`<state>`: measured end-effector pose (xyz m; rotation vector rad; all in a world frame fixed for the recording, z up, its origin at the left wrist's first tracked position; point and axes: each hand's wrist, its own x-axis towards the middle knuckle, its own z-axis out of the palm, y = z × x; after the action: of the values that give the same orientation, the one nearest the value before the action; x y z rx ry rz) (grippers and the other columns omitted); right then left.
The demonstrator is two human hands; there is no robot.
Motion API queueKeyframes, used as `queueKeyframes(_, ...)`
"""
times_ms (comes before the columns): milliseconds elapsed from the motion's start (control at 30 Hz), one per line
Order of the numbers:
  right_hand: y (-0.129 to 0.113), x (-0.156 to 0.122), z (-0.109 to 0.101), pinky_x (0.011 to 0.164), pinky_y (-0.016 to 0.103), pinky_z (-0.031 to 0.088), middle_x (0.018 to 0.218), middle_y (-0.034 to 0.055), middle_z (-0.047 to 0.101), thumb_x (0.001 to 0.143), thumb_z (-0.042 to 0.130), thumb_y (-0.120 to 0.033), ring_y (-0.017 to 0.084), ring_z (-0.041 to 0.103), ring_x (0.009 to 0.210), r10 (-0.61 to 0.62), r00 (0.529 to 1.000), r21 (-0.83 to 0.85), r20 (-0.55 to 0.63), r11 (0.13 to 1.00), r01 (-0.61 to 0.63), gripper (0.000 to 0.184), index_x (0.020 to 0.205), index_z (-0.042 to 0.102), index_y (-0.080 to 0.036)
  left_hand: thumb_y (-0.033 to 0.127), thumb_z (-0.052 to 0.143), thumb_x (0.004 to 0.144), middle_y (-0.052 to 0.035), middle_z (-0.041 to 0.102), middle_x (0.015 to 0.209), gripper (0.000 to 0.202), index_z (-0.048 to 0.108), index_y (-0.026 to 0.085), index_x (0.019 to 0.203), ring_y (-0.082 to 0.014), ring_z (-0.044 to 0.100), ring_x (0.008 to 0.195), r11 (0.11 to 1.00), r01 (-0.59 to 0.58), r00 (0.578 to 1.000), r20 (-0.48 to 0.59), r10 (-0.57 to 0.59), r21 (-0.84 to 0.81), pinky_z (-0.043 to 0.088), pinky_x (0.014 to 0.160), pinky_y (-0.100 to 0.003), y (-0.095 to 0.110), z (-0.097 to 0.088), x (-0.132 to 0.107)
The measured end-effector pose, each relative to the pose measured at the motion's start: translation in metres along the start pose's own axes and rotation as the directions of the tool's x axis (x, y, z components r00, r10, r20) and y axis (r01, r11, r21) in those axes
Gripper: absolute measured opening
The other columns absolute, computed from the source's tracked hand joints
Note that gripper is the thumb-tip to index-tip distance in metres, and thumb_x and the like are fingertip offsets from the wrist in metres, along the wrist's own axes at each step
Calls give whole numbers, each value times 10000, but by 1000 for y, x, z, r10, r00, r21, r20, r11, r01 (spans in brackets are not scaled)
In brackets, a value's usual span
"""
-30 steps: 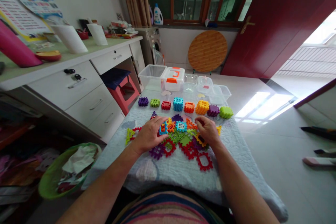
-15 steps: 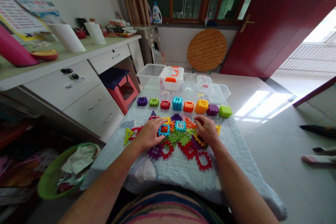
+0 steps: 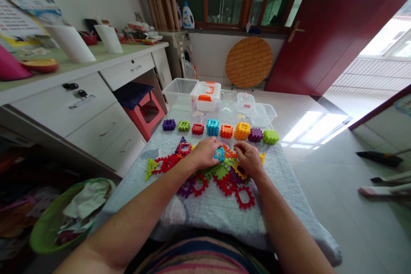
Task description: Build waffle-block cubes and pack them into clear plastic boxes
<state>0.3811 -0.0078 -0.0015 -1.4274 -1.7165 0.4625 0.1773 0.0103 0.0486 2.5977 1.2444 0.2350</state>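
Plastic blue tile (image 3: 219,153), likely light and stiff, sits edge-pinched in the left hand (image 3: 205,154) over the pile (image 3: 221,173); grip of the right hand (image 3: 248,159) unclear.

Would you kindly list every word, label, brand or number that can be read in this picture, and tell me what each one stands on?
No text here can be read with certainty.
On the poster on the wall, top left: printed lines, too blurred to read.
On the detergent bottle by the window: a label, too small to read.
On the small clear box behind the row of toy blocks: a red mark, no legible letters.
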Motion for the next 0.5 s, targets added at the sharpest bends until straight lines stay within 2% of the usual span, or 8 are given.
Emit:
queueKeyframes(200,1,0,1,596,249,419,711,22,676,822,505,-277,151,573,610,9,1000,-4,0,1000,-9,197,807,686,-201,299,675,704,-111,598,1101,433,623,174,1115,-276,593,1024,997,19,995,100,-27,80,474,907,-374,-6,2,9)
queueKeyframes(400,3,0,2,597,251,421,719,24,682,830,505,-287,157,580,626,2,1000,-15,6,1000,-2,202,808,688,-203,302,671,702,-98,629,1107,422,585,199,1102,-286,600,1046,993,67,986,143,-80,93,473,908,-386,-4,-3,9)
queueKeyframes(500,3,0,2,599,252,425,719,25,681,827,504,-287,158,581,625,5,1000,-10,4,1000,-5,202,811,687,-203,329,675,695,-118,625,1121,441,591,188,1104,-309,594,1061,988,75,983,159,-96,135,477,904,-408,-3,-4,12)
